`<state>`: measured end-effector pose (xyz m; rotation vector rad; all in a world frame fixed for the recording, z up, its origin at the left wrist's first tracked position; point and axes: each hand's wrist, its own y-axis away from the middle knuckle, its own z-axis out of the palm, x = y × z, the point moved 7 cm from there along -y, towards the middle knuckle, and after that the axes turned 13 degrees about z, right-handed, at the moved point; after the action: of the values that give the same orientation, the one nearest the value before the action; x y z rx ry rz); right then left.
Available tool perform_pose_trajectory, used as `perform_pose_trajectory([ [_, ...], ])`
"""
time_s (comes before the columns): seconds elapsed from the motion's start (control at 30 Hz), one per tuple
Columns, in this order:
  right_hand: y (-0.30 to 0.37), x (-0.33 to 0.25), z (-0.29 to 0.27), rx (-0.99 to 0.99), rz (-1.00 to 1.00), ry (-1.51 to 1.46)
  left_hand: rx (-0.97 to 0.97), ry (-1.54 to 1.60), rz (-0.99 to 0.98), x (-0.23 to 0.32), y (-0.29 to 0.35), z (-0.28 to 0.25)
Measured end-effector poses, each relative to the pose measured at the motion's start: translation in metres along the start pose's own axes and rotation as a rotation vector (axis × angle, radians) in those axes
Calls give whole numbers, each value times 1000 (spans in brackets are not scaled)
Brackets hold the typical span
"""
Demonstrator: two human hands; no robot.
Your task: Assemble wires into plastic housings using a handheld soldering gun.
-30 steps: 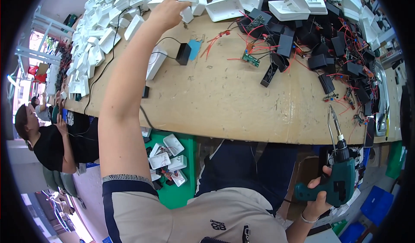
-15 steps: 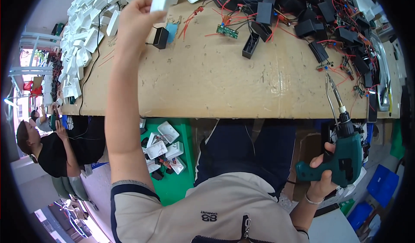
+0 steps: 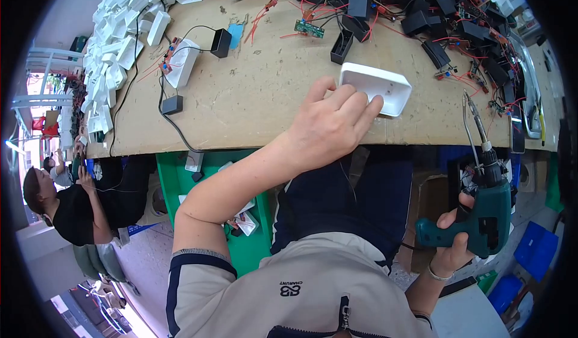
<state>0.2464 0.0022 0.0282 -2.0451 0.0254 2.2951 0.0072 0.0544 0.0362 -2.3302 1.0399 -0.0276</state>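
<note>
My left hand (image 3: 330, 121) grips a white plastic case (image 3: 394, 90) by its near left side, over the table near its front edge. The case is a shallow rectangular shell with its hollow side up, and some of it is hidden behind my fingers. In my right hand (image 3: 453, 255) is a green pistol-shaped soldering gun (image 3: 490, 217), held below the table edge with its metal tip pointing up over the table. At the left lies another white case (image 3: 183, 64) with a red circuit board (image 3: 168, 58) on it, wired to small black boxes (image 3: 221, 43).
White cases (image 3: 120, 43) are piled at the far left. Black boxes, red wires and circuit boards (image 3: 309, 29) crowd the far right. A green bin (image 3: 262, 217) with white cases sits below the table (image 3: 259, 118). A person in black (image 3: 78, 211) works at the left.
My left hand has come from the far left toward the middle front with the white case. The case with the red board, hidden behind my arm before, now shows. The soldering gun stays nearly still.
</note>
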Motion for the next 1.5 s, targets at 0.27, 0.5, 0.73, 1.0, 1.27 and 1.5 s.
perform_pose_trajectory([
  [0.27,1,1,0,-78,-36,28,266,1,12,-32,16,-27],
  [0.5,1,1,4,-68,-32,34,17,403,-531,-173,24,16],
  [0.73,0,1,2,-67,-13,55,-212,317,-376,-165,2,44],
  [1.0,-6,3,2,-61,4,51,638,971,-815,-195,38,8],
  [1.27,-9,5,9,-91,-2,10,949,2214,-466,-199,33,-11],
  [1.5,-9,5,9,-70,-16,-10,1149,1228,-802,-219,60,-71],
])
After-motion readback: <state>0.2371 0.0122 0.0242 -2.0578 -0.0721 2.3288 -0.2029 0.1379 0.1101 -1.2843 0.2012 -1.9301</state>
